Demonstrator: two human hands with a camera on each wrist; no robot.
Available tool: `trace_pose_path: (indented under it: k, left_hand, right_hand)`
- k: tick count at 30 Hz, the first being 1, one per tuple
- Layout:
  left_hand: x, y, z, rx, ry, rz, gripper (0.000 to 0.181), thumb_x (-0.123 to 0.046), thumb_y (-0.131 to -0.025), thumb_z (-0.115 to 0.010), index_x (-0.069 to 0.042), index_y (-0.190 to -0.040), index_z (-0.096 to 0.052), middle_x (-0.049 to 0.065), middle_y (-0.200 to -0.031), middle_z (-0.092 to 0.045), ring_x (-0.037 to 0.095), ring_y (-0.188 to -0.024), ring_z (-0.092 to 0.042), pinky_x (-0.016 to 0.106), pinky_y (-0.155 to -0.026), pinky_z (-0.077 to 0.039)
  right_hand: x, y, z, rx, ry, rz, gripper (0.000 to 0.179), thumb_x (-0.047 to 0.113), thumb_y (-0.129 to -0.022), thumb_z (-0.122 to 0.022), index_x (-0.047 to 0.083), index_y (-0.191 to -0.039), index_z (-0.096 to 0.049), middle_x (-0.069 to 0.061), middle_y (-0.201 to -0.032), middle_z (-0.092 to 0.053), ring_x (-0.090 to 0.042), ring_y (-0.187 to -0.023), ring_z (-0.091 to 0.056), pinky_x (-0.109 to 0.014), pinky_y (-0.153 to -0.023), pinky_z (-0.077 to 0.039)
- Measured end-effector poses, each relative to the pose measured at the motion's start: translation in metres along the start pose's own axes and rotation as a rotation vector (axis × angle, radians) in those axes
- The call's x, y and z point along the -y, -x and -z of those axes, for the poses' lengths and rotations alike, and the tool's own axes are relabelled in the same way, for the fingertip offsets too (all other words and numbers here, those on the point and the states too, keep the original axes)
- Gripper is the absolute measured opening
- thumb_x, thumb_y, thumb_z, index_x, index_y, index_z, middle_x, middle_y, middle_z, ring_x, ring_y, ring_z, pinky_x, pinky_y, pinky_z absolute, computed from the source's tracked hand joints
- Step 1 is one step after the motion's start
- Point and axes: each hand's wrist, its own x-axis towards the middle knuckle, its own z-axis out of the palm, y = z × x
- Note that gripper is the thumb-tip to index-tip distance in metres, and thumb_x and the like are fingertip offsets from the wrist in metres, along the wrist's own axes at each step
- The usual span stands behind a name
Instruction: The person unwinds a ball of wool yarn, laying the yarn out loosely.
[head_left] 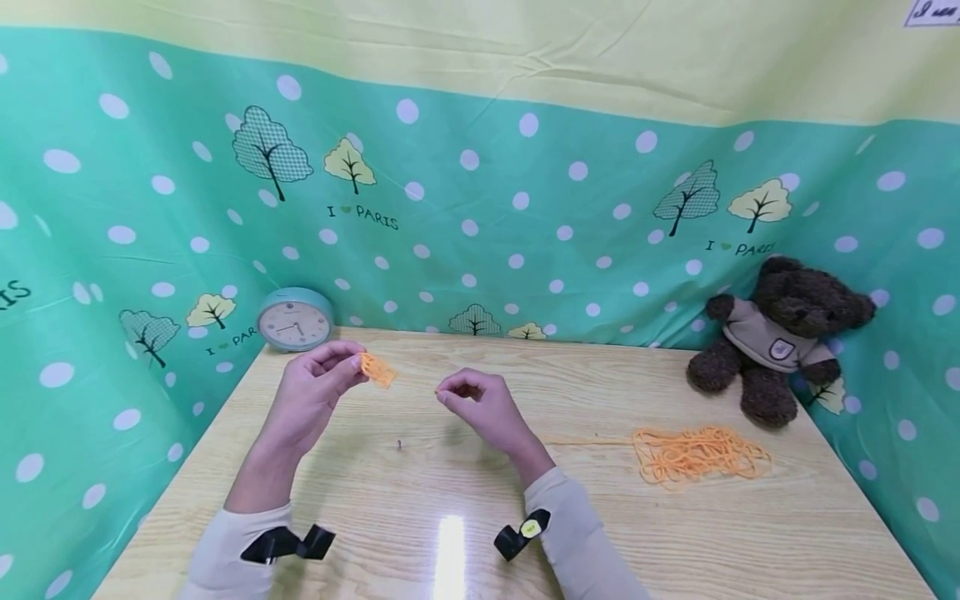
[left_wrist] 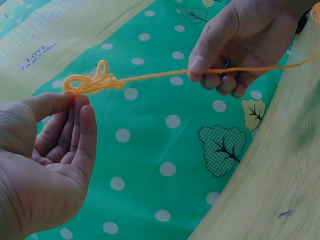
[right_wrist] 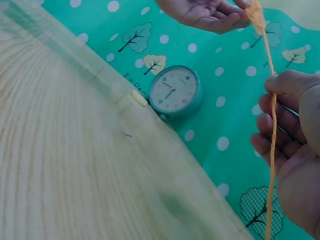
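Observation:
Between thumb and fingertips my left hand (head_left: pixel 311 387) pinches a small looped bundle of orange yarn (head_left: pixel 377 370), held above the table. Its loops stick out past the fingertips in the left wrist view (left_wrist: pixel 95 82). A single taut strand (left_wrist: pixel 155 75) runs from the bundle to my right hand (head_left: pixel 483 408), which pinches it between thumb and forefinger. Beyond that hand the strand (right_wrist: pixel 273 150) passes along the palm. On the table at the right lies a loose, tangled pile of the same yarn (head_left: pixel 697 457), with a strand leading left from it.
A teal round clock (head_left: pixel 296 320) stands at the back left corner. A dark brown teddy bear (head_left: pixel 780 333) in a grey shirt sits at the back right. Green dotted cloth (head_left: pixel 495 225) hangs behind the wooden table (head_left: pixel 375 533). A tiny dark mark (head_left: pixel 399 445) shows on the tabletop.

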Motion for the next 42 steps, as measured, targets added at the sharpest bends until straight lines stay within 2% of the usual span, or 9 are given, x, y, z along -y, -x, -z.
trace_pose_path:
  k: [5, 16, 20, 28, 35, 42]
  left_hand:
    - [0.0, -0.001, 0.001, 0.0, -0.001, -0.003, 0.016, -0.001, -0.101, -0.062, -0.012, -0.105, -0.072, -0.005, -0.098, -0.072, 0.007, -0.087, -0.071, 0.021, -0.083, -0.061]
    - [0.001, 0.002, 0.001, 0.062, -0.089, 0.004, 0.017, 0.001, -0.101, -0.062, -0.012, -0.106, -0.071, -0.007, -0.099, -0.069, 0.006, -0.089, -0.069, 0.021, -0.088, -0.059]
    - [0.001, 0.002, -0.001, 0.09, -0.082, -0.002, 0.016, 0.002, -0.101, -0.061, -0.009, -0.108, -0.07, -0.006, -0.098, -0.069, 0.005, -0.089, -0.069, 0.02, -0.088, -0.059]
    - [0.002, 0.003, -0.005, 0.14, -0.037, -0.008, 0.024, 0.008, -0.1, -0.057, -0.011, -0.106, -0.07, -0.006, -0.098, -0.065, 0.003, -0.087, -0.066, 0.018, -0.083, -0.059]
    - [0.004, 0.002, -0.004, 0.172, -0.061, 0.033, 0.023, 0.006, -0.101, -0.056, -0.007, -0.114, -0.069, -0.004, -0.107, -0.067, 0.004, -0.094, -0.066, 0.017, -0.083, -0.058]
    - [0.002, 0.002, -0.002, 0.245, -0.169, 0.107, 0.025, -0.002, -0.103, -0.058, -0.003, -0.124, -0.071, -0.009, -0.118, -0.074, 0.003, -0.107, -0.067, 0.017, -0.091, -0.055]
  right_hand:
    - [0.004, 0.001, 0.015, -0.076, -0.039, 0.0, 0.008, 0.015, -0.097, -0.073, 0.009, -0.101, -0.076, -0.008, -0.101, -0.073, -0.014, -0.086, -0.062, -0.021, -0.074, -0.052]
    - [0.018, 0.005, 0.042, -0.163, -0.092, 0.028, 0.016, 0.015, -0.096, -0.074, 0.0, -0.103, -0.073, 0.002, -0.095, -0.071, -0.011, -0.084, -0.063, -0.021, -0.074, -0.055]
    - [0.02, 0.005, 0.047, -0.182, -0.103, 0.035, 0.017, 0.013, -0.096, -0.074, -0.003, -0.104, -0.072, 0.004, -0.094, -0.07, -0.009, -0.083, -0.063, -0.021, -0.075, -0.056]
    - [0.023, 0.006, 0.052, -0.189, -0.119, 0.057, 0.018, 0.009, -0.097, -0.072, -0.007, -0.104, -0.071, 0.004, -0.092, -0.069, -0.008, -0.083, -0.064, -0.022, -0.076, -0.056]
    - [0.024, 0.007, 0.056, -0.222, -0.109, 0.034, 0.02, 0.014, -0.097, -0.073, -0.004, -0.105, -0.072, 0.002, -0.092, -0.069, -0.01, -0.083, -0.064, -0.026, -0.076, -0.057]
    - [0.026, 0.008, 0.064, -0.269, -0.09, 0.035, 0.021, 0.015, -0.097, -0.073, -0.005, -0.105, -0.071, 0.003, -0.09, -0.069, -0.01, -0.082, -0.064, -0.025, -0.077, -0.056]
